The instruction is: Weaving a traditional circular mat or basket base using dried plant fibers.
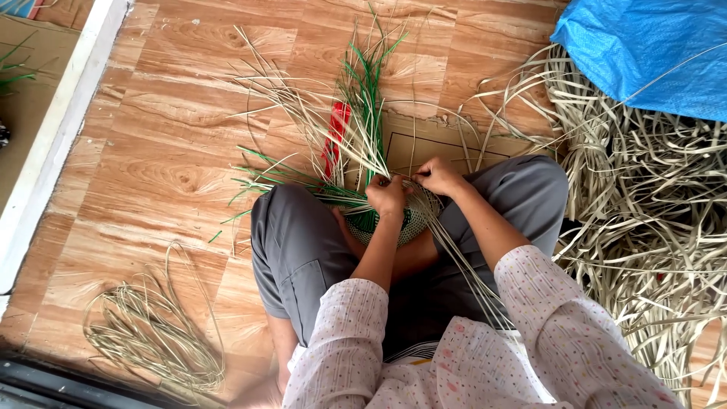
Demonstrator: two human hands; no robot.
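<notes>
Head view: both hands pinch pale strips at the rim of a half-woven basket in the lap, left hand (386,194) closed on a strip, right hand (439,176) gripping another beside it. Woven basket (415,220) rests between the knees; loose green strands (363,91) fan outward, and could slip and loosen the weave.
</notes>
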